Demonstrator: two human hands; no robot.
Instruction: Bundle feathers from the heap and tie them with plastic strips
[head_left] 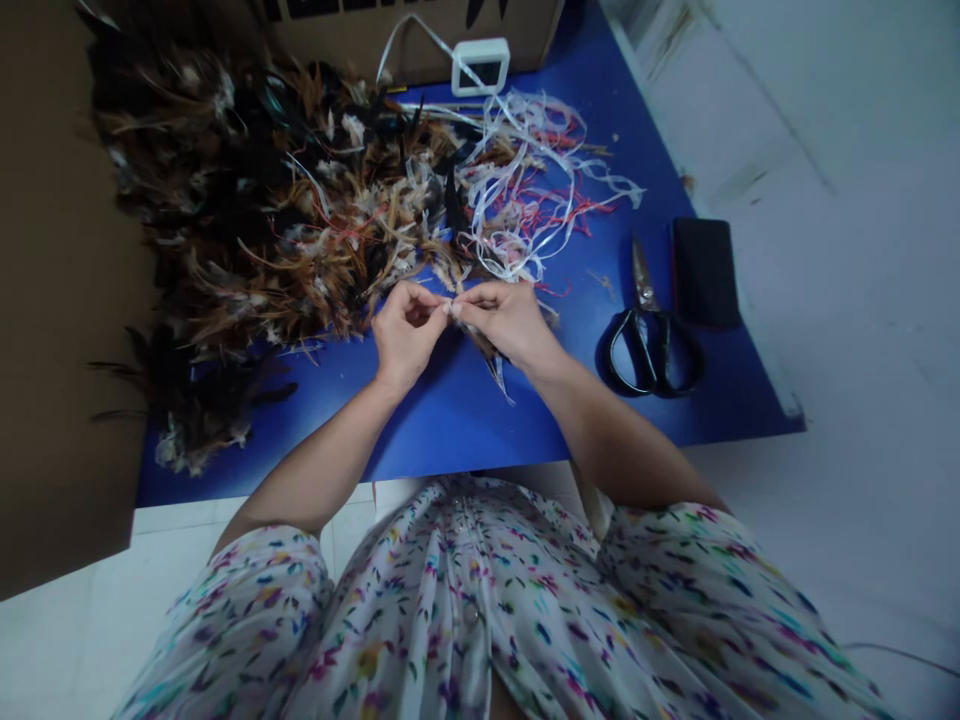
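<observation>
Over the blue table (480, 430), my left hand (406, 333) and my right hand (506, 318) meet at their fingertips. Both are closed in a pinch on something small and pale between them, too small to name. A few brown feathers (487, 352) with a thin ribbon end hang below my right hand's fingers. Behind and left of my hands lies a large pile of brown and black feathers (300, 250). White ribbons and red threads (525, 190) lie tangled just beyond my right hand.
Black-handled scissors (651, 340) lie at the right, beside a black box-like object (705, 272). A small white-framed device (481, 68) stands before a cardboard box (420, 40). Dark feathers (202, 405) lie at the front left, near a cardboard panel (60, 300).
</observation>
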